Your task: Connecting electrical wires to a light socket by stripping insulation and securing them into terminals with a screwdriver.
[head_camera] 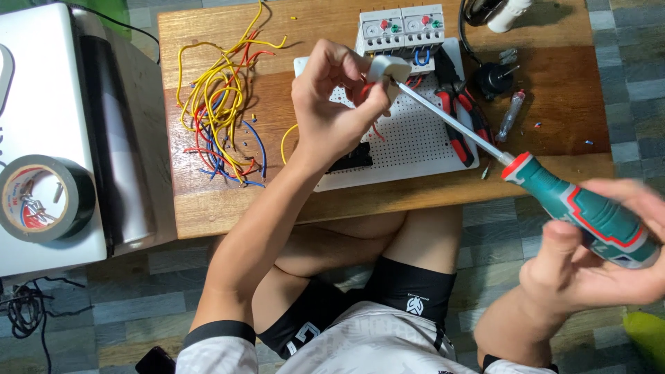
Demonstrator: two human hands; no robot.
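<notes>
My left hand (331, 104) is raised over a white perforated board (415, 138) and pinches a small white plastic part (388, 69) with a red wire at it. My right hand (609, 256) grips a screwdriver (582, 204) by its teal and red handle. The long metal shaft (450, 121) runs up to the left, and its tip meets the white part.
A tangle of yellow, red and blue wires (218, 111) lies on the low wooden table (208, 201). White relay blocks (402, 31) stand at the board's top, red-handled pliers (460, 118) to its right. A black tape roll (41, 197) rests on a white appliance (41, 104).
</notes>
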